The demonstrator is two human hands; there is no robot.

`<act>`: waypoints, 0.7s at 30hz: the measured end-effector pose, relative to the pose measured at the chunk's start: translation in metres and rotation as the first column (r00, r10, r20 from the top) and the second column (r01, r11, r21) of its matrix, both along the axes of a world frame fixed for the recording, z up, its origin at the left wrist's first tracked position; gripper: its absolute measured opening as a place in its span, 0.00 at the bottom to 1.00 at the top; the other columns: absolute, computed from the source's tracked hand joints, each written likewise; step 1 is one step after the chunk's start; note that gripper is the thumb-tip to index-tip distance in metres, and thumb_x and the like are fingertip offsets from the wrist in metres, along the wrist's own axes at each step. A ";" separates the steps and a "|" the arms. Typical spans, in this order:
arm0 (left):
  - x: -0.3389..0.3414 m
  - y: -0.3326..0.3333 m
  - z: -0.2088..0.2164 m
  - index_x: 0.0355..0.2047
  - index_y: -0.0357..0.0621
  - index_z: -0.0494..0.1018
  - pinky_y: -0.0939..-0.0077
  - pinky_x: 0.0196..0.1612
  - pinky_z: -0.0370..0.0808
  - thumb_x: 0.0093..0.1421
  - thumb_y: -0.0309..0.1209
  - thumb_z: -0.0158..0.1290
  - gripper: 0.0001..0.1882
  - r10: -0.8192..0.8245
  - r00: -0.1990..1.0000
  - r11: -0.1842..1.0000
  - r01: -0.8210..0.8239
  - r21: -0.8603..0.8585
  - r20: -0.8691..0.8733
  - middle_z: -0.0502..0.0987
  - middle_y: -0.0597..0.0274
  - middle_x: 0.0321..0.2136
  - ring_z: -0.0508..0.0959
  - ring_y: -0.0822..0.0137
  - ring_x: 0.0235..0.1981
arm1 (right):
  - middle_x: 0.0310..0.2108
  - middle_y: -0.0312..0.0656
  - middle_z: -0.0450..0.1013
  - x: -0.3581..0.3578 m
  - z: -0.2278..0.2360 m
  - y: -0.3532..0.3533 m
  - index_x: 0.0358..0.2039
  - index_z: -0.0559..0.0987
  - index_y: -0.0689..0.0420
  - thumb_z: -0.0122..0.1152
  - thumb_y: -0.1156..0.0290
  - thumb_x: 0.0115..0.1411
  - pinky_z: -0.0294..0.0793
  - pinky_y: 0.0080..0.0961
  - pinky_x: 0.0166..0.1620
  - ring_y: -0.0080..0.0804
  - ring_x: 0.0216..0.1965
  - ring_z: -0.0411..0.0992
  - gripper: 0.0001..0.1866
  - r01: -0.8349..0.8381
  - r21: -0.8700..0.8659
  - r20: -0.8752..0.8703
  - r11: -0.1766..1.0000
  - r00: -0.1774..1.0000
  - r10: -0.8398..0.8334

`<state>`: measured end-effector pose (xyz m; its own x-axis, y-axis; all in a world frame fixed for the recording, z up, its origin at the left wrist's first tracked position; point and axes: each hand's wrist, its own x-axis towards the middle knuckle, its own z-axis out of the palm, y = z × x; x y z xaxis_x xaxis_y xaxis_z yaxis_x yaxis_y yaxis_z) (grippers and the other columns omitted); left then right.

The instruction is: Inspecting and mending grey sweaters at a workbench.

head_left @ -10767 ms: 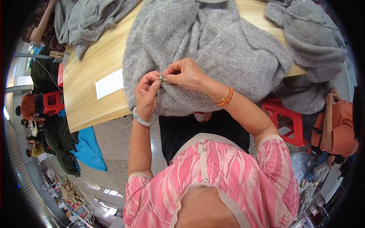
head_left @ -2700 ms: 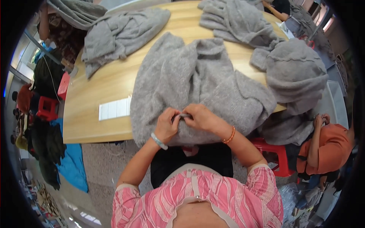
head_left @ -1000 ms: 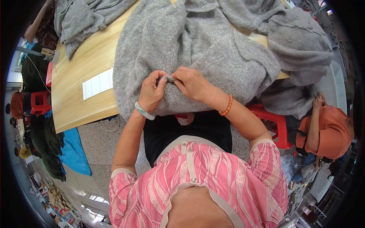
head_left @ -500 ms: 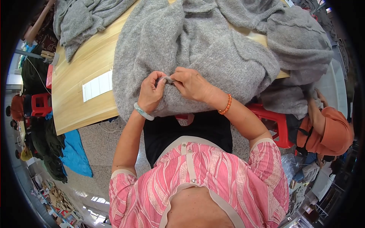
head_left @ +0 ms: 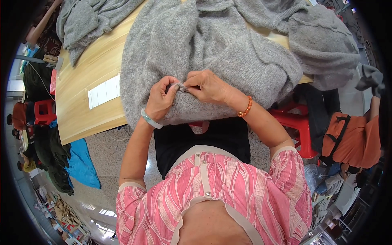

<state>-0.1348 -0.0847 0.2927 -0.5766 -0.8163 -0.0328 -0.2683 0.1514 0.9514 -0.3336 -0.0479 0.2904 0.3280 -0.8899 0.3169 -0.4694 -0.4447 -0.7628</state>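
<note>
A large grey knitted garment (head_left: 228, 53) lies bunched over the table's near edge in front of me. My left hand (head_left: 161, 96) pinches a small gathered fold of its knit between thumb and fingertips, a pale bangle at the wrist. Close beside it, my right hand (head_left: 206, 86) has thumb and forefinger closed at the same fold; an orange bead bracelet circles that wrist. The fingertips almost meet. Whether a needle or thread is between the right fingertips is too small to make out.
The wooden table (head_left: 77, 110) carries a white paper strip (head_left: 104, 92) and another grey garment (head_left: 87, 24) at far left. More grey knitwear (head_left: 322, 45) lies at right. A red stool (head_left: 300, 130) and a person in orange (head_left: 347, 139) are close on my right.
My right hand has shifted slightly, its wrist a little farther right, while both hands stay at the fold. The person at right has pulled grey cloth off to the right.
</note>
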 end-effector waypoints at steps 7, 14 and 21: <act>0.003 -0.003 -0.003 0.34 0.37 0.70 0.87 0.32 0.65 0.61 0.25 0.47 0.04 -0.004 0.999 0.999 0.005 0.034 -0.052 0.71 0.72 0.26 0.66 0.82 0.28 | 0.25 0.45 0.72 0.001 0.000 0.000 0.29 0.78 0.62 0.61 0.78 0.50 0.70 0.32 0.30 0.43 0.27 0.73 0.04 -0.057 0.046 0.069 0.997 0.996 0.054; 0.002 -0.008 -0.005 0.34 0.36 0.70 0.88 0.33 0.65 0.61 0.25 0.48 0.04 -0.018 0.992 0.995 0.030 0.096 -0.123 0.71 0.72 0.27 0.66 0.83 0.29 | 0.26 0.47 0.70 0.008 -0.001 0.007 0.31 0.74 0.64 0.60 0.74 0.52 0.68 0.35 0.32 0.47 0.29 0.71 0.08 0.010 0.011 -0.015 1.000 1.000 -0.010; 0.005 -0.010 -0.008 0.35 0.36 0.71 0.89 0.34 0.65 0.61 0.25 0.49 0.05 0.004 0.991 0.991 0.014 0.131 -0.137 0.71 0.73 0.27 0.67 0.83 0.30 | 0.24 0.49 0.69 0.003 0.013 0.000 0.29 0.72 0.66 0.56 0.69 0.57 0.66 0.35 0.30 0.42 0.23 0.67 0.11 -0.047 0.179 0.047 0.983 0.998 0.040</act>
